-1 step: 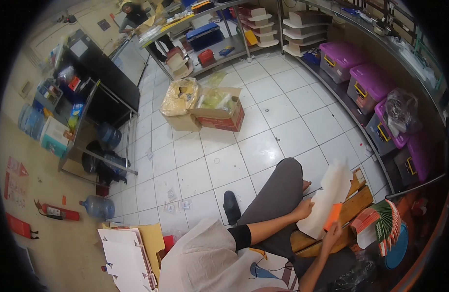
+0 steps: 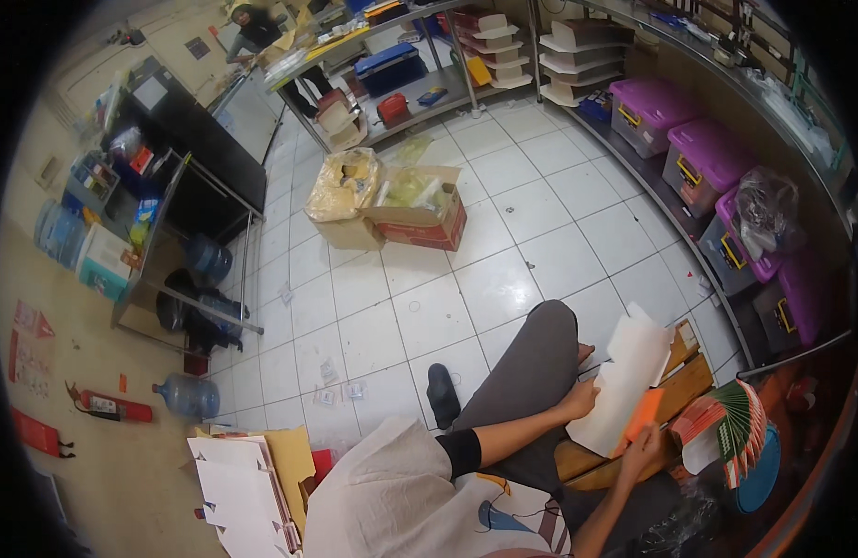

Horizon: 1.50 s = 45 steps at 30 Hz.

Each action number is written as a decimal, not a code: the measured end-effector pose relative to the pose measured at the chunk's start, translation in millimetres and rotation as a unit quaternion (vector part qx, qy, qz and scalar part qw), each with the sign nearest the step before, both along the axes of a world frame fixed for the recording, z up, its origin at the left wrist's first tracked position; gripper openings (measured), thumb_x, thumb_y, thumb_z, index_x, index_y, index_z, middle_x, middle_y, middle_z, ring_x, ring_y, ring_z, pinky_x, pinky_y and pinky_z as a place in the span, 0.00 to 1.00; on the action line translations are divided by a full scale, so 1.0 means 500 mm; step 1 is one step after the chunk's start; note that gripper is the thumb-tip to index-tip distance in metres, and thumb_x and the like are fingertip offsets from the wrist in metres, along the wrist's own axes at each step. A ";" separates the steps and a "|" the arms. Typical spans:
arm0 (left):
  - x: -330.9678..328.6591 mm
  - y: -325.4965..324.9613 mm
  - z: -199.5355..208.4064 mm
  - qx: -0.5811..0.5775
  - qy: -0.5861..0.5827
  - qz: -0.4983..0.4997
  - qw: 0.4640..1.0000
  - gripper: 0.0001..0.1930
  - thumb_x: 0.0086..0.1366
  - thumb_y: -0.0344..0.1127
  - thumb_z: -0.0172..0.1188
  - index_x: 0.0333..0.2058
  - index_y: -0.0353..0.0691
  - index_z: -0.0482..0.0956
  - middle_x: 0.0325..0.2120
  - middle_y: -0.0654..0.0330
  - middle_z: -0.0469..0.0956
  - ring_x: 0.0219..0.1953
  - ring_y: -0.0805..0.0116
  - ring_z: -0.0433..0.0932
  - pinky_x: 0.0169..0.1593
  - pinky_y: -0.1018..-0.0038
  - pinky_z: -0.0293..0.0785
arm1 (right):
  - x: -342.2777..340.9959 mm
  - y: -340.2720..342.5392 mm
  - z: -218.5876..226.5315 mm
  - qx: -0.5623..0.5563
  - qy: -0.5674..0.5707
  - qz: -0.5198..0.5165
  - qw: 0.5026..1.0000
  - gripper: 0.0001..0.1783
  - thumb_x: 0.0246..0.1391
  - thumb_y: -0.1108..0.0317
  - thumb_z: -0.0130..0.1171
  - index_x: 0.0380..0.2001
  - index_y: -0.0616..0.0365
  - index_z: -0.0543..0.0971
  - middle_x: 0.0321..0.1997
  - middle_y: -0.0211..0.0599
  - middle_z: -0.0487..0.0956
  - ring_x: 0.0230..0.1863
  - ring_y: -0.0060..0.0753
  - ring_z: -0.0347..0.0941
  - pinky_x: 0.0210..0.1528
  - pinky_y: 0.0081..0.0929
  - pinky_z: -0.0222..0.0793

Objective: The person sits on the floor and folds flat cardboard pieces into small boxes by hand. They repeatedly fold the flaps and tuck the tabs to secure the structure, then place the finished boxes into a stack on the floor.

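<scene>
A white die-cut cardboard sheet (image 2: pixel 624 372) lies tilted over a slatted wooden bench (image 2: pixel 687 383) in front of me. My left hand (image 2: pixel 580 400) is closed on the sheet's left edge, the fingers partly hidden. My right hand (image 2: pixel 641 448) grips a flat orange piece (image 2: pixel 643 416) that rests against the right side of the sheet; its exact kind I cannot make out. To the right of that hand, a fanned stack of green, red and white printed card pieces (image 2: pixel 743 428) lies above a round blue surface (image 2: pixel 761 476).
Folded white cardboard (image 2: pixel 232 488) stacks up at my left. Two cartons (image 2: pixel 419 228) stand on the tiled floor ahead, near a black slipper (image 2: pixel 442 395). Purple-lidded bins (image 2: pixel 712 153) line the right shelf. A person (image 2: pixel 255 30) is at the far table.
The sheet's far end, blurred before, now shows sharply and has shifted a little. My right hand and the orange piece have moved slightly to the right.
</scene>
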<state>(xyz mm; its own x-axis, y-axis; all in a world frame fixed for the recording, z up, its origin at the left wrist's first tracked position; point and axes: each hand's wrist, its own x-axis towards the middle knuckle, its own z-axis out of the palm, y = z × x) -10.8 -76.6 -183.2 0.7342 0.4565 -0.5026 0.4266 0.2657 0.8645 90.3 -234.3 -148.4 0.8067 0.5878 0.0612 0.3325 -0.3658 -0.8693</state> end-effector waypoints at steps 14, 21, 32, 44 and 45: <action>-0.075 -0.011 0.263 0.004 -0.187 -0.097 0.977 0.24 0.68 0.45 0.41 0.55 0.35 0.58 0.45 0.57 0.66 0.45 0.73 0.66 0.46 0.76 0.65 | -0.109 0.065 0.181 0.187 0.273 0.112 0.937 0.10 0.61 0.64 0.44 0.40 0.60 0.68 0.33 0.26 0.70 0.34 0.15 0.65 0.39 0.15 0.61; -0.112 0.039 0.212 0.059 -0.126 -0.161 0.977 0.22 0.68 0.48 0.39 0.48 0.34 0.66 0.33 0.62 0.72 0.35 0.78 0.67 0.39 0.77 0.67 | -0.099 0.099 0.125 0.116 0.106 -0.107 0.982 0.22 0.52 0.64 0.58 0.47 0.61 0.66 0.35 0.29 0.70 0.35 0.20 0.66 0.40 0.20 0.63; -0.094 0.016 0.270 0.298 -0.221 -0.182 0.911 0.20 0.66 0.39 0.42 0.56 0.40 0.57 0.47 0.52 0.66 0.43 0.57 0.71 0.44 0.65 0.68 | -0.146 0.119 0.174 0.050 -0.044 -0.072 0.995 0.07 0.51 0.71 0.55 0.25 0.64 0.73 0.19 0.32 0.70 0.21 0.20 0.66 0.24 0.22 0.64; -0.133 0.072 0.284 0.583 -0.138 -0.074 0.797 0.23 0.46 0.34 0.63 0.42 0.44 0.65 0.48 0.52 0.65 0.53 0.53 0.63 0.57 0.52 0.55 | -0.062 0.132 0.192 0.279 0.188 -0.120 0.934 0.15 0.49 0.77 0.56 0.42 0.63 0.69 0.37 0.34 0.74 0.36 0.21 0.70 0.38 0.18 0.66; -0.133 0.059 0.284 0.583 -0.143 -0.081 0.796 0.21 0.46 0.32 0.62 0.40 0.44 0.66 0.49 0.53 0.63 0.54 0.52 0.62 0.58 0.51 0.53 | -0.064 0.136 0.195 0.283 0.214 -0.111 0.928 0.15 0.49 0.77 0.56 0.42 0.63 0.69 0.37 0.34 0.74 0.37 0.22 0.70 0.39 0.19 0.66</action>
